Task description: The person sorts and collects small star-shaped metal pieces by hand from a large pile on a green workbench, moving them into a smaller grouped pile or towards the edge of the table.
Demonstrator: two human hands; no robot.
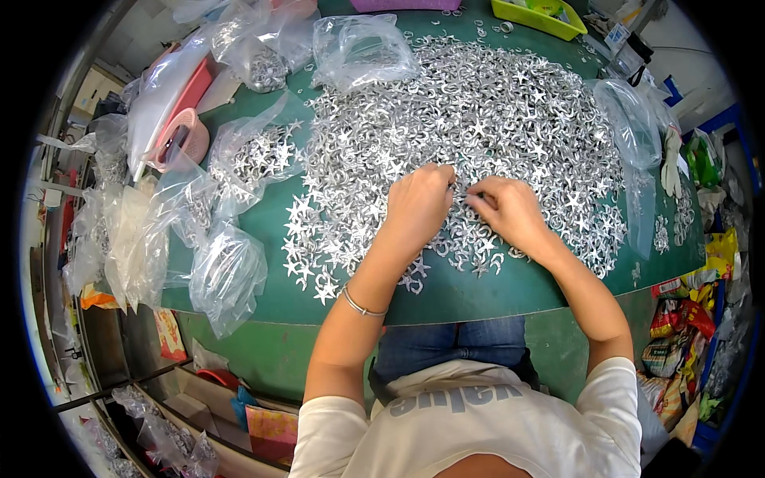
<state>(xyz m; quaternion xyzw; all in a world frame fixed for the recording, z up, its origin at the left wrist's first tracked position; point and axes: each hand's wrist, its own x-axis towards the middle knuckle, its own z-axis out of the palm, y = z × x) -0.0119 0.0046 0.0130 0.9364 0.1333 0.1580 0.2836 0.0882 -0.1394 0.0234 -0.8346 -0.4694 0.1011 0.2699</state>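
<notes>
A wide heap of small silvery star and crescent pieces (526, 111) covers the middle of the green table (279, 299). Over the near part of that heap, my left hand (420, 203) is closed, thumb and fingers pinched together. What it pinches, if anything, is too small to make out. Just to its right, my right hand (506, 209) has its fingertips drawn together near the same spot. Its fingers are bent toward the left hand, and whatever lies between them is hidden. The two hands are close but apart.
Clear plastic bags (227, 275), some holding silvery pieces, lie along the table's left side. A pink basket (185, 135) stands there too. At the far edge are a yellow-green tray (542, 20) and a purple container (406, 4). Another clear bag (629, 123) lies on the right.
</notes>
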